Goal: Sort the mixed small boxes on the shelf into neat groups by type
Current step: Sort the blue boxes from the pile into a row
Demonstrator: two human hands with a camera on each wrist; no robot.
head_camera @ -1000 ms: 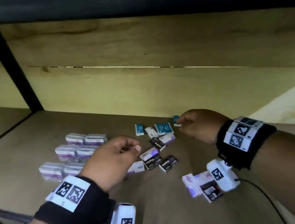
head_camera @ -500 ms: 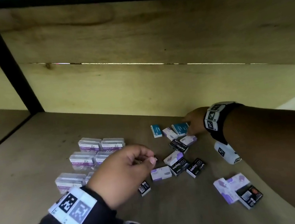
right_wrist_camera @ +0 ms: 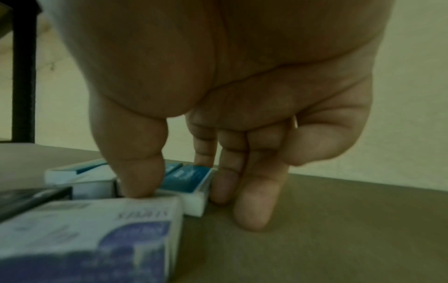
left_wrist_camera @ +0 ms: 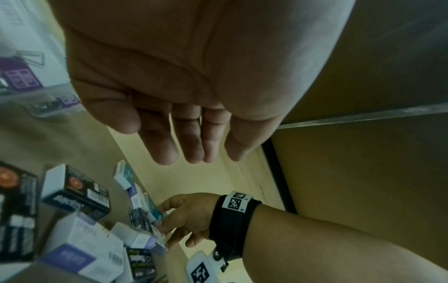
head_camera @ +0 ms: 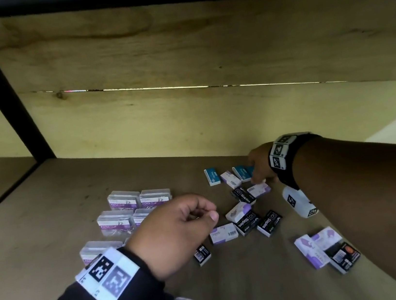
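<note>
Mixed small boxes lie on the wooden shelf (head_camera: 52, 241). My right hand (head_camera: 256, 174) reaches to the back and pinches a teal box (right_wrist_camera: 186, 180) between thumb and fingers, low on the shelf beside two other teal boxes (head_camera: 212, 177). A white-and-purple box (right_wrist_camera: 97, 229) lies just in front of the thumb. My left hand (head_camera: 212, 212) hovers over the middle with its fingers (left_wrist_camera: 167, 149) loosely curled and empty. Black staples boxes (head_camera: 269, 223) and white-purple boxes (head_camera: 222, 233) lie scattered between the hands.
Clear paper-clip boxes (head_camera: 124, 202) stand in paired rows at the left, partly hidden by my left hand. A small pile of purple and black boxes (head_camera: 317, 247) sits at the front right. A black upright (head_camera: 0, 88) and the wooden back panel (head_camera: 188, 125) bound the shelf.
My right hand has carried the teal box farther back and lowered it beside the other teal boxes. My left hand has stayed hovering over the middle.
</note>
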